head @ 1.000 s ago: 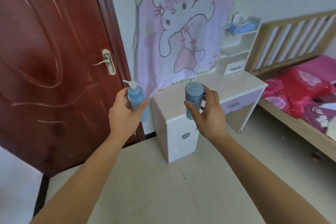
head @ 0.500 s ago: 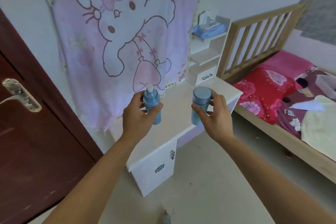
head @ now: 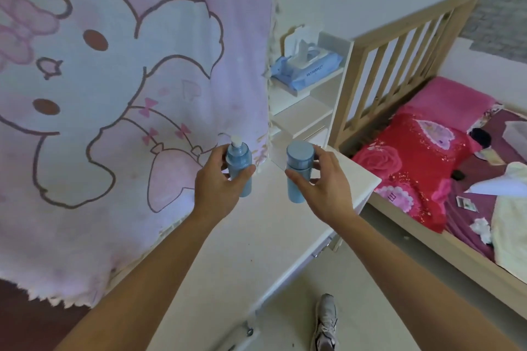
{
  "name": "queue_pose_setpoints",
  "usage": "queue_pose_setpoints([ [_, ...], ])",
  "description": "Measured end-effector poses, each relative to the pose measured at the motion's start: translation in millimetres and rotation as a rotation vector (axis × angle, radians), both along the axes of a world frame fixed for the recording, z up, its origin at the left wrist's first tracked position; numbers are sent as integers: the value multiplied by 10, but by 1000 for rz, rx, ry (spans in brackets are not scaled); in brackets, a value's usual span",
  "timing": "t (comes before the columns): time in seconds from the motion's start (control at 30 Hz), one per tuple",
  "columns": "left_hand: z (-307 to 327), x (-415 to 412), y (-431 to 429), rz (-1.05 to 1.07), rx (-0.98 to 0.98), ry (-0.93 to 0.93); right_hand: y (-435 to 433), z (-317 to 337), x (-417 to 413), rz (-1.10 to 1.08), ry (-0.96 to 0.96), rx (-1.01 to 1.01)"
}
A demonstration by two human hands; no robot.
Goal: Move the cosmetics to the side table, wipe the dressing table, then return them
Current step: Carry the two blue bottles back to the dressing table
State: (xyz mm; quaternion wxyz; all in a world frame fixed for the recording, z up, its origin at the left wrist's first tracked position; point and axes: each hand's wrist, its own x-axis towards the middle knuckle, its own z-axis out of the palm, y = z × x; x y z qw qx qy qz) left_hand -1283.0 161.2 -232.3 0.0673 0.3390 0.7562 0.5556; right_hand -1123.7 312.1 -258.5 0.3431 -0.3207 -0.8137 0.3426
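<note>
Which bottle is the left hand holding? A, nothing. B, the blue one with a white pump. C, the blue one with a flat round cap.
B: the left hand grips the pump bottle, white pump on top; the right hand holds the capped bottle.

- Both arms reach forward from the lower edge of the head view, bare to the wrist and nearly straight, converging slightly toward the middle.
- The left forearm (head: 137, 279) rises from the lower left; the right forearm (head: 413, 271) rises from the lower right.
- The left grip (head: 219, 182) shows its back to the camera and is curled round a pump bottle (head: 239, 162), thumb across the near side, fingers round the far side.
- The right grip (head: 322, 182) likewise clasps a capped bottle (head: 299, 157), thumb in front and fingertips up by the cap.
- The two grips sit level with each other, near but apart, both bottles upright.
- One foot in a grey shoe (head: 325, 322) shows below, between the forearms.
</note>
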Motion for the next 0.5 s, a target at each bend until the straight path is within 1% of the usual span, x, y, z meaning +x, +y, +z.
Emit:
queue_pose_setpoints([
  [0.13,-323,-332,657,52,-43,-119,719,-342,-458,118,-9,-49],
  [0.27,-601,-536,1131,156,-74,-312,1336,-619,-880,241,-40,-223],
  [0.33,-725,-616,1319,215,-106,-334,1600,-707,-1063,306,-113,-242],
  [0.43,-951,-741,1540,334,-168,-319,1896,-825,-1322,423,-270,-183],
  [0.5,-1101,-804,1639,417,-216,-303,1986,-949,-1475,469,-321,-204],
])
